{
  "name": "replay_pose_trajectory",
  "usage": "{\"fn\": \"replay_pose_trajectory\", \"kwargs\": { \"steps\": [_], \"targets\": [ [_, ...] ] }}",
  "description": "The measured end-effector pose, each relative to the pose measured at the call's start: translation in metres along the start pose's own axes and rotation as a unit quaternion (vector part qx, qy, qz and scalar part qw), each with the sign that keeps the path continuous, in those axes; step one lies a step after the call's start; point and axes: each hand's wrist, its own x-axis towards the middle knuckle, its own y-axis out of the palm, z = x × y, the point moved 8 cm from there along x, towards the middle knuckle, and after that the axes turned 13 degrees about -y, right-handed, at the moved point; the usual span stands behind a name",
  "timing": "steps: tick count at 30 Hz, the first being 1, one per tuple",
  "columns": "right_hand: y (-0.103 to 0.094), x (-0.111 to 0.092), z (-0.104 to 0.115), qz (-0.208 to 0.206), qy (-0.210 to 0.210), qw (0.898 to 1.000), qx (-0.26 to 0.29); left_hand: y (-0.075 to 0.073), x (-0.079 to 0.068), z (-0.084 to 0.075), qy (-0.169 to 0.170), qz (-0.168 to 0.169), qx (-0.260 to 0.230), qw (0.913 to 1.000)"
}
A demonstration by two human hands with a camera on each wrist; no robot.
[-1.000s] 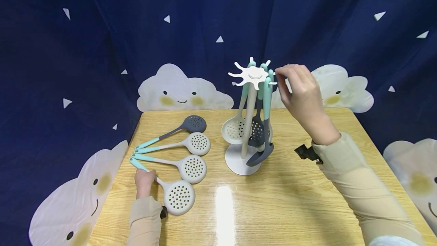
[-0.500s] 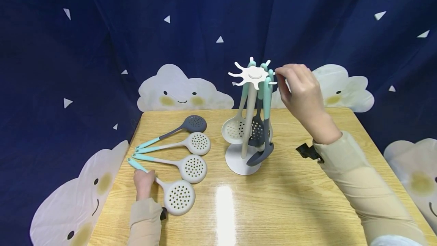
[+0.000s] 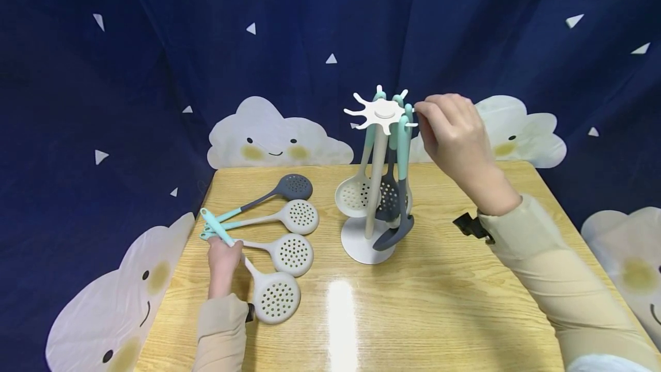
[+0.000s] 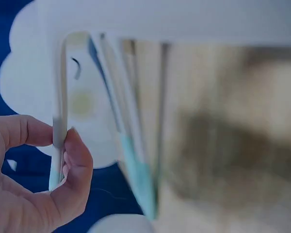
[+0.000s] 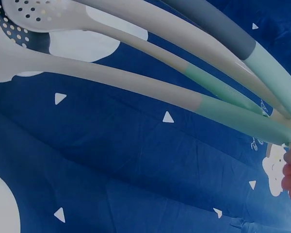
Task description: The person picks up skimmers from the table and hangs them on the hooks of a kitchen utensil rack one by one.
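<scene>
My left hand (image 3: pixel 224 263) pinches the nearest light-grey skimmer (image 3: pixel 277 297) by its handle. The mint handle end is raised and crosses over the neighbouring handles; whether the round perforated head still touches the table I cannot tell. In the left wrist view thumb and fingers (image 4: pixel 80 155) close on the thin handle. At the white utensil rack (image 3: pixel 376 112), my right hand (image 3: pixel 462 142) pinches the tip of a right-hand prong. A mint-handled utensil (image 5: pixel 242 119) hangs right beside those fingers. A dark ladle (image 3: pixel 396 237), a pale skimmer (image 3: pixel 355 195) and a dark slotted utensil (image 3: pixel 388 200) also hang there.
Two more light-grey skimmers (image 3: pixel 293 254) and a dark slotted spoon (image 3: pixel 294 186) lie on the wooden table (image 3: pixel 439 314), left of the rack's round base (image 3: pixel 361 248). A navy curtain (image 3: pixel 310 16) with clouds stands behind.
My left hand has lifted the skimmer's handle end up and away, over the other handles; its head has shifted slightly right. The right hand stays at the prong.
</scene>
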Motion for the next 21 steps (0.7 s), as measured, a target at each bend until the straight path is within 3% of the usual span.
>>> {"fn": "replay_pose_trajectory", "kwargs": {
  "steps": [4,12,16,21],
  "targets": [
    [0.000,0.000,0.000,0.004,-0.004,1.000,-0.005,0.003,-0.009,-0.023,0.043,0.004,0.020,0.9989],
    [0.000,0.001,0.000,0.001,-0.006,1.000,-0.001,0.015,-0.035,-0.065,0.124,0.045,0.000,0.9912],
    [-0.001,0.001,0.000,0.000,-0.004,1.000,0.004,0.024,-0.051,-0.083,0.171,0.079,0.005,0.9822],
    [-0.001,0.001,0.000,-0.001,0.000,1.000,0.007,0.030,-0.075,-0.107,0.235,0.097,0.012,0.9670]
  ]
}}
